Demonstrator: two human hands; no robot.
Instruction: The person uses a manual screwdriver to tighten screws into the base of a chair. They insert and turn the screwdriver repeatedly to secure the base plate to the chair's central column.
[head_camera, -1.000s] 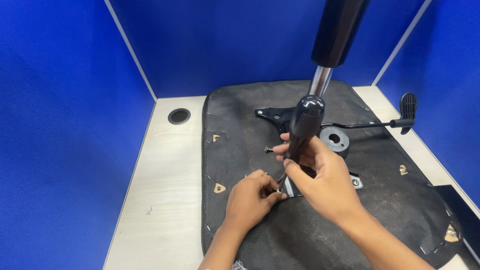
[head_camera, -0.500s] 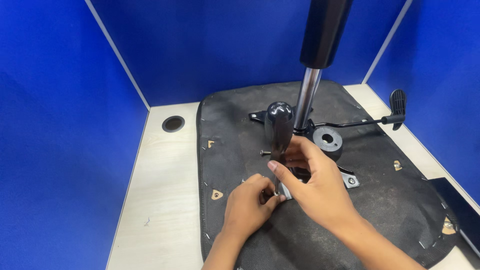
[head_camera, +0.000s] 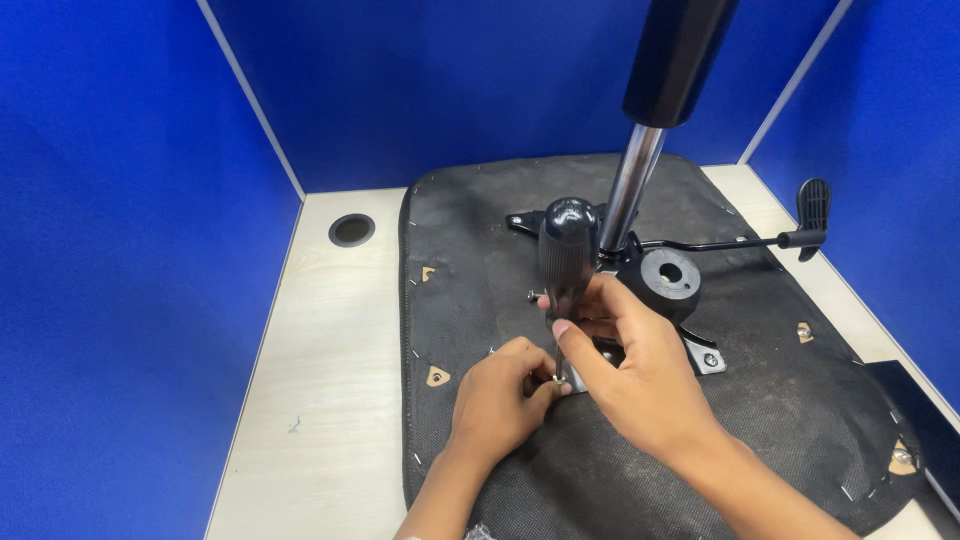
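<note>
An upturned chair seat (head_camera: 480, 260) covered in black fabric lies on a pale wooden desk (head_camera: 330, 340). A black metal mechanism plate (head_camera: 668, 280) with a chrome and black gas cylinder (head_camera: 645, 150) stands bolted on it. My right hand (head_camera: 625, 365) grips a black-handled screwdriver (head_camera: 565, 255), held upright with its tip at the plate's near left corner. My left hand (head_camera: 498, 395) pinches a small screw (head_camera: 556, 380) at the tip. A loose bolt (head_camera: 536, 296) lies just left of the handle.
A black adjustment lever (head_camera: 790, 235) sticks out to the right of the mechanism. A round cable hole (head_camera: 351, 230) is in the desk at the back left. Blue partition walls (head_camera: 120, 200) enclose the desk on three sides.
The screwdriver has shifted left and stands more upright. Both hands stay at the plate's near left corner; the view has shifted slightly.
</note>
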